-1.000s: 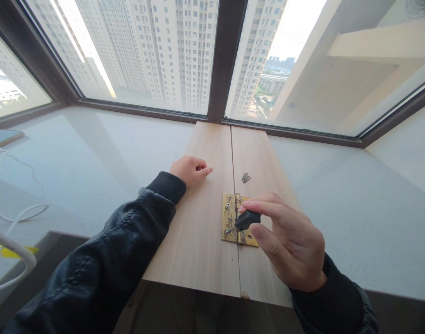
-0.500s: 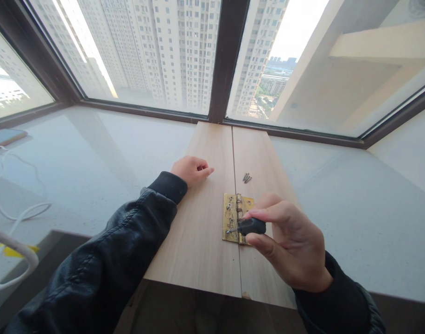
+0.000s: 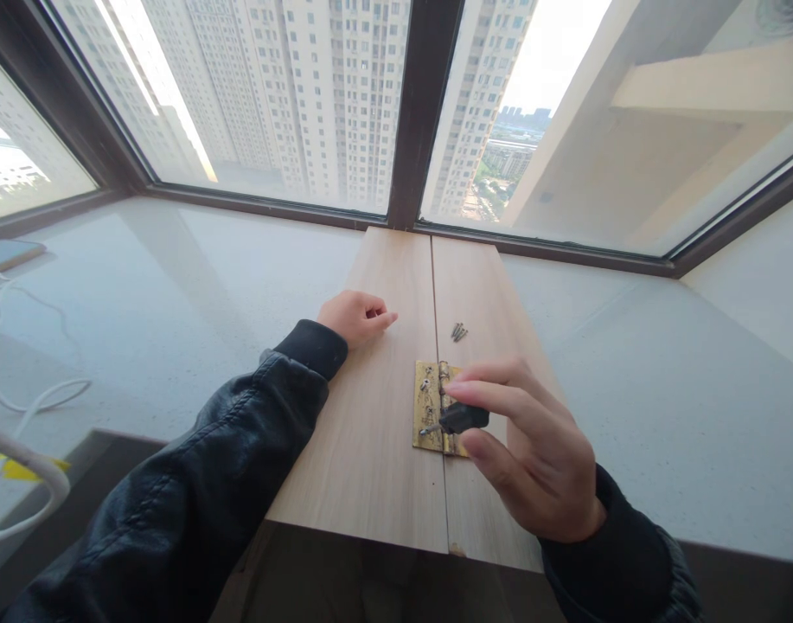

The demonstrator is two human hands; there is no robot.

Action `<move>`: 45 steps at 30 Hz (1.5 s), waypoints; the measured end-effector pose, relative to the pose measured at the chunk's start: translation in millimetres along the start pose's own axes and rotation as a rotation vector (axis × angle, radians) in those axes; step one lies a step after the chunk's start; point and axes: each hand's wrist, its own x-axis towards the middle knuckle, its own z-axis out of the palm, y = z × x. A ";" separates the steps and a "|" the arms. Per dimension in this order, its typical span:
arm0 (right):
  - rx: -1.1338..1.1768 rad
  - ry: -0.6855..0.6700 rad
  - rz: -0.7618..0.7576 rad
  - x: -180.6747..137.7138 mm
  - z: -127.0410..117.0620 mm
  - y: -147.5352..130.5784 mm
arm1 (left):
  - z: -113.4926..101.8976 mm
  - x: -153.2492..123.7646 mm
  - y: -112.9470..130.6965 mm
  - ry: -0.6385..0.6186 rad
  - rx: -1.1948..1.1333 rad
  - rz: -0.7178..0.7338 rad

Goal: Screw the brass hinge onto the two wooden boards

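Two pale wooden boards lie side by side on a grey sill, joined by a brass hinge across their seam. My right hand is closed on a short black-handled screwdriver; its tip rests on a screw in the hinge's left leaf. My left hand lies curled on the left board, fingers folded, with nothing visible in it. A few loose screws lie on the right board just beyond the hinge.
The boards run up to a dark window frame. A phone and white cables lie at the far left of the grey sill. The sill's front edge drops off below the boards.
My right hand has turned the screwdriver handle slightly back and forth while the tip stays on the same hinge screw. My left hand has stayed where it was.
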 end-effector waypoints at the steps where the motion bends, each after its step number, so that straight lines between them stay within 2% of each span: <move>1: -0.010 -0.014 0.011 0.2 -0.7 -0.8 | -0.2 -0.1 0.4 -0.001 0.000 -0.002; 10: 0.095 -0.080 0.061 0.6 -5.9 0.9 | 1.0 1.3 -0.8 0.002 0.005 0.013; 17: 0.156 0.062 0.143 -8.4 -0.8 6.0 | 2.2 1.8 -4.1 0.015 -0.005 0.034; 20: 0.139 0.084 0.144 -8.5 1.2 6.2 | 2.3 1.7 -4.7 0.022 -0.010 0.044; 32: 0.143 -0.048 0.070 -0.6 -3.7 -2.3 | 1.0 1.4 -3.0 0.009 -0.006 0.042; 38: 0.189 0.005 0.141 -6.7 -1.4 2.4 | 1.2 2.0 -4.0 0.017 -0.012 0.053; 45: 0.146 0.103 0.139 -9.9 2.8 3.5 | 2.2 1.3 -4.3 0.024 -0.010 0.046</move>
